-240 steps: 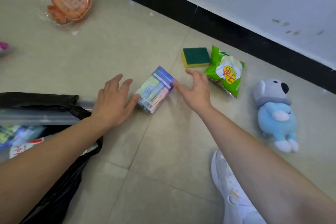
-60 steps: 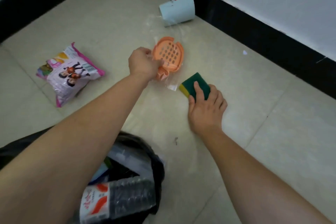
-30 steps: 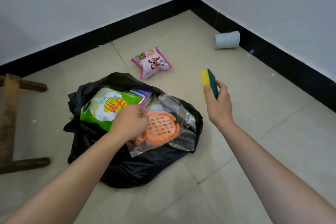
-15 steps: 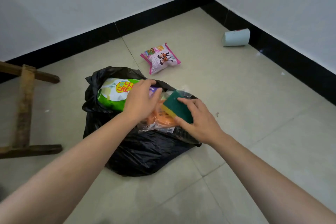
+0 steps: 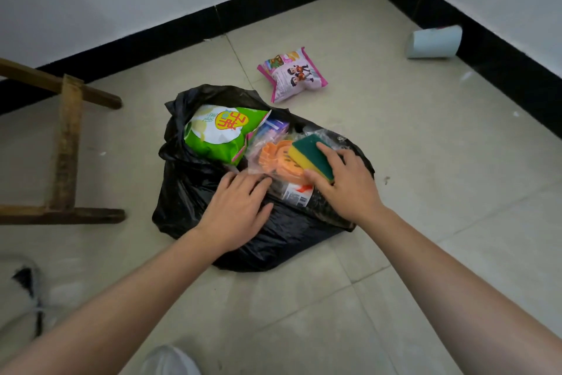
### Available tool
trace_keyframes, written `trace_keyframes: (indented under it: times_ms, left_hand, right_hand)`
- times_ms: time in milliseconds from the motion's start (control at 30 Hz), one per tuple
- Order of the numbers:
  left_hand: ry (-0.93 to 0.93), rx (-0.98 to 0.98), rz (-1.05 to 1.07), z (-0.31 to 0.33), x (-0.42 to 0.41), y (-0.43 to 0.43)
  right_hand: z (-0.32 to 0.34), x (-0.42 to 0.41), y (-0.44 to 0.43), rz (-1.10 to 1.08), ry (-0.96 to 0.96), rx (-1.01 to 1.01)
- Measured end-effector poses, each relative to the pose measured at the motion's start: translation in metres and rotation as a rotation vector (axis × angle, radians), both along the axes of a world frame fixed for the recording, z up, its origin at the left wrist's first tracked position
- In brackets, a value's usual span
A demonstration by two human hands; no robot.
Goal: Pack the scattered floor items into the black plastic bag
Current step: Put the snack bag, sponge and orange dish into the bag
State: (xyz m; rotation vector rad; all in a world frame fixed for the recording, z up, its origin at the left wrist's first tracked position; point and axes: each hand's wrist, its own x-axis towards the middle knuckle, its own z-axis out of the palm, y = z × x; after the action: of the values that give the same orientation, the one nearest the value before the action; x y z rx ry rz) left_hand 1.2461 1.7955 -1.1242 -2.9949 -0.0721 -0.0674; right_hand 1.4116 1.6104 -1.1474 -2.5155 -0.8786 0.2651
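The black plastic bag (image 5: 213,222) lies open on the tiled floor. In its mouth sit a green snack packet (image 5: 219,131), a purple-blue pack (image 5: 272,128), an orange plastic piece in clear wrap (image 5: 278,160) and a bottle with a red-white label (image 5: 296,192). My right hand (image 5: 346,189) holds a green-and-yellow sponge (image 5: 308,154) on top of the orange piece. My left hand (image 5: 235,210) rests flat on the bag's near edge, fingers spread, holding nothing. A pink snack packet (image 5: 292,75) and a pale blue cup (image 5: 433,41) on its side lie on the floor beyond.
A wooden frame (image 5: 65,146) lies on the floor to the left. Black skirting (image 5: 273,6) runs along both walls, meeting in a corner at the back right. A white shoe (image 5: 170,361) shows at the bottom edge.
My right hand has lowered the sponge onto the orange piece in the bag. My left hand has slid from the bag's contents back to its near edge.
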Motion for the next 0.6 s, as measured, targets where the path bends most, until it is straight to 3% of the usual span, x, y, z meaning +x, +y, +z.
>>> trace_keyframes:
  times_ms: [100, 233, 400, 500, 600]
  left_hand:
    - [0.047, 0.101, 0.044, 0.003, 0.004, 0.001]
    - [-0.083, 0.022, -0.124, 0.006, -0.002, 0.006]
    - [-0.351, -0.165, -0.304, 0.009, -0.019, -0.01]
    - [-0.424, -0.236, -0.292, 0.019, -0.02, -0.012]
    - [-0.465, -0.281, -0.297, 0.031, -0.018, -0.011]
  right_hand:
    - [0.001, 0.002, 0.0, 0.005, 0.024, 0.019]
    - [0.007, 0.003, -0.001, 0.008, 0.093, 0.034]
    - [0.025, -0.007, 0.01, -0.067, 0.159, 0.349]
    - [0.039, -0.023, 0.019, 0.046, -0.049, 0.476]
    - [0.029, -0.035, 0.016, 0.367, -0.294, 0.445]
